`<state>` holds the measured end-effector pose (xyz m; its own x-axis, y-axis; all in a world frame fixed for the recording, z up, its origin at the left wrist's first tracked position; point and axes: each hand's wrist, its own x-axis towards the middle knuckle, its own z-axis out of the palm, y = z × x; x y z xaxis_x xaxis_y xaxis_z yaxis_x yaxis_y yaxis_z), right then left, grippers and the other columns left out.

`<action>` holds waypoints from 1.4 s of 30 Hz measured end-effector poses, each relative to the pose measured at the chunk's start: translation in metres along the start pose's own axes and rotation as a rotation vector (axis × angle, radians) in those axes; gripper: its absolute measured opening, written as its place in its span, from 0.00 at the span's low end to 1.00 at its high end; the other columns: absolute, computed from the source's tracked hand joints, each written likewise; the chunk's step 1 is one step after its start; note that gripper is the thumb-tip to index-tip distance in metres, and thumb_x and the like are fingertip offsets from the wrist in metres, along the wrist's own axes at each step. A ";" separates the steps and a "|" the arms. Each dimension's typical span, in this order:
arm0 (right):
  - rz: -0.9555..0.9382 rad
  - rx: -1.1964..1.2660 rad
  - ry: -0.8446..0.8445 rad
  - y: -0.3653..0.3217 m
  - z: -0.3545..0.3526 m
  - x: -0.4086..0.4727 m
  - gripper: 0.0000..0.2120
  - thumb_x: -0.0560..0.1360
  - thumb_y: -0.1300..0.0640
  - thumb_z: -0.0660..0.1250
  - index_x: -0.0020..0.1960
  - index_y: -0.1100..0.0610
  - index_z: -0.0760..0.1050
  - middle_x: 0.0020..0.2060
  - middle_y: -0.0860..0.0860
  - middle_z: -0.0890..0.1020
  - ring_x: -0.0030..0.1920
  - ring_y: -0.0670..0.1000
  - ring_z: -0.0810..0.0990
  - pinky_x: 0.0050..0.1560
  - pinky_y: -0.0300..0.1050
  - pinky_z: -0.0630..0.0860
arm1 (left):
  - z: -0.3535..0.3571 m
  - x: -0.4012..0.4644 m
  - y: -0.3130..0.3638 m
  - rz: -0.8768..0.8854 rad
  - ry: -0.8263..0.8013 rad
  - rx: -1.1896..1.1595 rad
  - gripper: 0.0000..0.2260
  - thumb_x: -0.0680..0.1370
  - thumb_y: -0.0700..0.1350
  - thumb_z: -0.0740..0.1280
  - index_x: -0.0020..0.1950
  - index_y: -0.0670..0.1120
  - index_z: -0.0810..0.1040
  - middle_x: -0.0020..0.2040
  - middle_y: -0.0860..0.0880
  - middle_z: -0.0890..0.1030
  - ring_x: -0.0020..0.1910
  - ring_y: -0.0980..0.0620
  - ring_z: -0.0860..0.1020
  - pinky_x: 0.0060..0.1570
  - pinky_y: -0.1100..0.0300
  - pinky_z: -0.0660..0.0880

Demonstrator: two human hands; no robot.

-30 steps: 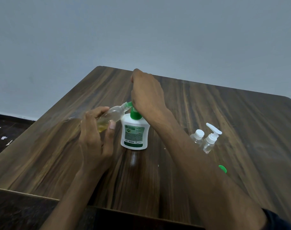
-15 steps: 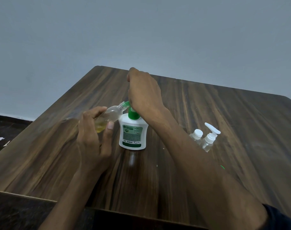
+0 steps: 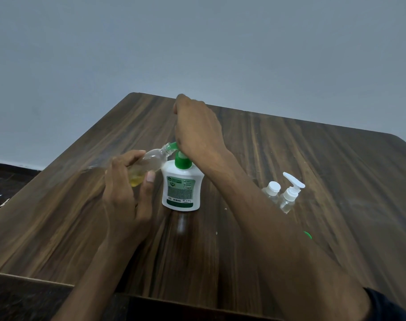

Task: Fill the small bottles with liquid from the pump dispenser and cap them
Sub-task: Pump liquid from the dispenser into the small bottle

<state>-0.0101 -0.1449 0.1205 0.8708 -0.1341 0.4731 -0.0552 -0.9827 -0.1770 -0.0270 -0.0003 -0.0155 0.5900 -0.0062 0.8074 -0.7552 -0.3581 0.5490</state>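
Item: small bottle (image 3: 148, 164), clear, light, thin-walled, likely slippery; best held round the body. My left hand (image 3: 125, 205) grips it tilted, mouth touching the dispenser (image 3: 181, 188) spout. My right hand (image 3: 197, 130) closed over the pump head. Two capped bottles (image 3: 280, 195) right of the dispenser.

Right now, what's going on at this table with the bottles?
A person is refilling a small clear bottle from a white pump dispenser. The left hand tilts the small bottle so its open mouth meets the green spout, with a little yellowish liquid already inside. The right hand rests on the pump head. Two more small bottles, a capped bottle and a pump-top bottle, stand to the right on the wooden table.
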 end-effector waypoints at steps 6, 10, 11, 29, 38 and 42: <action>0.012 -0.022 -0.028 -0.002 -0.001 -0.002 0.10 0.70 0.70 0.61 0.45 0.57 0.67 0.32 0.47 0.66 0.37 0.52 0.69 0.39 0.47 0.63 | 0.000 0.000 0.001 -0.003 -0.005 0.003 0.13 0.83 0.39 0.65 0.67 0.35 0.75 0.61 0.41 0.79 0.59 0.52 0.75 0.62 0.66 0.70; 0.001 -0.052 -0.028 -0.002 0.000 -0.002 0.13 0.69 0.70 0.61 0.37 0.55 0.61 0.31 0.47 0.65 0.36 0.52 0.68 0.39 0.46 0.63 | -0.001 0.001 -0.001 -0.002 -0.005 0.003 0.13 0.83 0.38 0.65 0.67 0.35 0.75 0.61 0.40 0.79 0.59 0.52 0.75 0.62 0.65 0.70; 0.006 -0.053 -0.032 -0.002 0.000 -0.003 0.14 0.69 0.70 0.61 0.36 0.55 0.59 0.30 0.48 0.64 0.36 0.52 0.68 0.38 0.46 0.63 | 0.000 0.001 -0.001 -0.002 -0.009 0.001 0.13 0.83 0.38 0.65 0.67 0.35 0.75 0.61 0.40 0.79 0.59 0.52 0.75 0.62 0.65 0.70; -0.021 -0.018 -0.022 0.000 0.000 0.001 0.12 0.70 0.70 0.63 0.44 0.56 0.64 0.36 0.48 0.69 0.39 0.52 0.69 0.40 0.46 0.64 | 0.000 0.000 0.000 -0.009 -0.012 0.007 0.14 0.83 0.40 0.65 0.67 0.35 0.75 0.61 0.40 0.79 0.59 0.50 0.76 0.58 0.58 0.72; -0.025 -0.010 -0.036 -0.001 0.001 -0.001 0.12 0.70 0.70 0.63 0.45 0.57 0.64 0.33 0.47 0.65 0.39 0.52 0.69 0.47 0.52 0.71 | 0.000 0.001 -0.002 0.005 -0.011 0.013 0.14 0.83 0.39 0.64 0.66 0.34 0.75 0.60 0.38 0.79 0.59 0.52 0.75 0.61 0.66 0.69; -0.031 -0.025 -0.055 -0.001 0.000 0.001 0.13 0.69 0.69 0.64 0.45 0.57 0.64 0.32 0.47 0.64 0.39 0.52 0.68 0.46 0.52 0.70 | 0.000 0.001 0.000 0.010 -0.010 0.019 0.14 0.83 0.39 0.64 0.66 0.34 0.75 0.60 0.38 0.79 0.59 0.52 0.75 0.61 0.67 0.69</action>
<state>-0.0095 -0.1438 0.1214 0.8977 -0.0974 0.4297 -0.0400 -0.9892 -0.1408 -0.0266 -0.0002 -0.0144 0.5856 -0.0192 0.8103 -0.7553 -0.3757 0.5370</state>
